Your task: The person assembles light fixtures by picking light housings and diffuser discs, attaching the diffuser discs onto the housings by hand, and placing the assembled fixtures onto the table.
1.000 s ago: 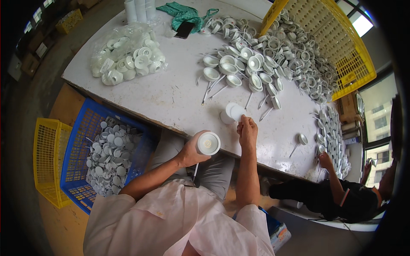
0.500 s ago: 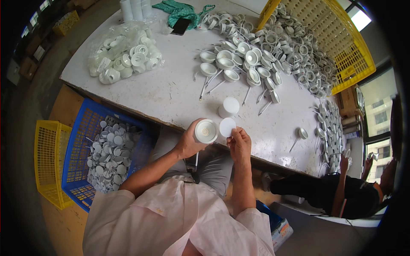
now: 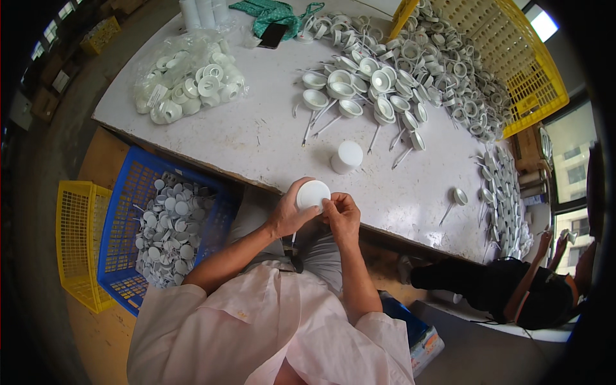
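Observation:
My left hand (image 3: pixel 286 216) is wrapped round a small round downlight, whose face is covered by a white diffuser disc (image 3: pixel 312 193). At the right edge of that disc, my right hand (image 3: pixel 343 217) pinches with thumb and forefinger, touching the rim. A thin cable hangs below the light. Just beyond my hands, on the white table (image 3: pixel 269 144), stands a short stack of white discs (image 3: pixel 347 157). Farther off lie several downlights without discs (image 3: pixel 350 108), with cables sticking out.
A blue basket (image 3: pixel 115 250) of finished-looking lights stands at my left, beside a yellow basket (image 3: pixel 74 244). A bag of white rings (image 3: pixel 192 83) lies at the back left, near a phone (image 3: pixel 273 36). A tipped yellow crate (image 3: pixel 536 83) spills housings. Another person (image 3: pixel 507 289) works at right.
My right hand has brought the white disc leftward onto the downlight's open face, covering the yellowish LED spot. The left hand still holds the light. The view has shifted slightly.

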A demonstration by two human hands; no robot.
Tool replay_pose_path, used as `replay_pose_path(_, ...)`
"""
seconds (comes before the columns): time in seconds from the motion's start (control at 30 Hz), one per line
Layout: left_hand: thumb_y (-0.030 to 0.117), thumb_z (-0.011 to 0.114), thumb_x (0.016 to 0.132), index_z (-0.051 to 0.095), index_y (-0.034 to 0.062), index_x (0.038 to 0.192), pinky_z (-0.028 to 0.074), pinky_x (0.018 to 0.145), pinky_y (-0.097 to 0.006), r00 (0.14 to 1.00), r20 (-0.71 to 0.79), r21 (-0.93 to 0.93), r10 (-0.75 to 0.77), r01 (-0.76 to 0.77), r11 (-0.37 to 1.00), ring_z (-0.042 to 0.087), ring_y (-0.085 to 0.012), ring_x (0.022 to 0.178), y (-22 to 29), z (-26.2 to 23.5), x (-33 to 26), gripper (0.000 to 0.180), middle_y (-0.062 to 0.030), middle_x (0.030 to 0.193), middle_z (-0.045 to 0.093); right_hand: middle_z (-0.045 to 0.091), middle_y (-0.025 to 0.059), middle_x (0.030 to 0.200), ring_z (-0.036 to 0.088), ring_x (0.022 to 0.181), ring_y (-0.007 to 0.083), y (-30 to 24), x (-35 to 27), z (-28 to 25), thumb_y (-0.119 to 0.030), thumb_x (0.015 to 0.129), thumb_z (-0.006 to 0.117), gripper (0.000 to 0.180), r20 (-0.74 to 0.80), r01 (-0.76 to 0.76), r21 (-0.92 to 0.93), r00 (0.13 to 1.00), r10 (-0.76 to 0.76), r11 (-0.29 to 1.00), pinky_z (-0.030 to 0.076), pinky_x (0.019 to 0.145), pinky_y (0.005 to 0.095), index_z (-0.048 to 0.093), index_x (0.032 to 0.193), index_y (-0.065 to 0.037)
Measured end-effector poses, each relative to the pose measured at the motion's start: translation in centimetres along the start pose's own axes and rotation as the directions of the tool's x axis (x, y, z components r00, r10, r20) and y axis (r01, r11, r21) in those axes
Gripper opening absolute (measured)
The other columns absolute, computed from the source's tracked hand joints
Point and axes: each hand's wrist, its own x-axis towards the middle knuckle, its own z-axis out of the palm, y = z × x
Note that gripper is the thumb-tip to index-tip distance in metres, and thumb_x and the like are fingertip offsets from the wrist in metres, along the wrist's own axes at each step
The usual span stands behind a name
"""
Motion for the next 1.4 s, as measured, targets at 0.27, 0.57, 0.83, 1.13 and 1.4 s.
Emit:
replay_pose_path(0.27, 0.018, 0.055, 0.085, 0.041, 0.0014, 0.127, 0.044, 0.088, -0.033, 0.991, -0.101, 0.036, -0.091, 0.095, 0.995, 0.055, -0.0204, 0.101, -0.2, 0.4, 0.0, 0.046, -0.0146, 0.111, 0.056, 0.057, 0.0007, 0.070, 0.052, 0.056, 0.0062, -0.3, -0.2, 0.1, -0.010, 0.081, 0.067, 0.016, 0.015, -0.027, 0.000, 1.000, 0.027, 1.000, 0.043, 0.048, 0.0195, 0.055, 0.089, -0.003)
replay_pose_path(0.57, 0.017, 0.048, 0.091, 0.045, 0.0023, 0.124, 0.044, 0.086, -0.031, 0.981, -0.162, 0.007, -0.106, 0.109, 0.994, 0.056, -0.0194, 0.096, 0.1, 0.7, 0.2, 0.037, -0.0133, 0.104, 0.059, 0.056, 0.0004, 0.070, 0.052, 0.055, 0.0061, -0.5, -0.1, 0.4, -0.013, 0.085, 0.065, 0.014, 0.035, -0.087, 0.056, 0.996, 0.085, 0.995, 0.044, 0.048, 0.0191, 0.054, 0.090, -0.005)
replay_pose_path(0.83, 0.019, 0.047, 0.095, 0.044, 0.0055, 0.125, 0.047, 0.080, -0.029, 0.989, -0.141, 0.076, 0.043, -0.033, 0.997, 0.055, -0.0143, 0.093, -1.1, 0.6, 0.2, 0.034, -0.0087, 0.106, 0.058, 0.054, 0.0021, 0.066, 0.049, 0.051, 0.0074, -0.6, 0.0, 0.9, -0.016, 0.082, 0.065, 0.019, -0.020, -0.095, 0.034, 0.995, 0.096, 0.995, 0.040, 0.046, 0.0205, 0.052, 0.082, -0.003)
replay_pose_path(1.13, 0.016, 0.046, 0.090, 0.046, 0.0005, 0.121, 0.044, 0.086, -0.031, 0.991, -0.129, 0.007, -0.041, 0.043, 0.999, 0.056, -0.0193, 0.097, -1.2, 0.7, -0.1, 0.035, -0.0134, 0.105, 0.059, 0.053, 0.0002, 0.064, 0.047, 0.050, 0.0054, 0.7, -0.2, 0.7, -0.013, 0.085, 0.066, 0.018, -0.009, -0.004, -0.011, 1.000, 0.004, 1.000, 0.040, 0.046, 0.0186, 0.049, 0.081, -0.007)
replay_pose_path(1.4, 0.016, 0.052, 0.090, 0.045, 0.0025, 0.124, 0.046, 0.084, -0.029, 0.992, -0.092, -0.061, -0.081, 0.076, 0.995, 0.056, -0.0156, 0.096, -1.9, 0.2, 0.0, 0.038, -0.0101, 0.106, 0.058, 0.052, 0.0002, 0.066, 0.047, 0.055, 0.0052, 0.0, -0.2, 1.1, -0.012, 0.080, 0.067, 0.019, -0.054, -0.071, -0.013, 0.996, 0.070, 0.997, 0.039, 0.049, 0.0198, 0.049, 0.077, -0.005)
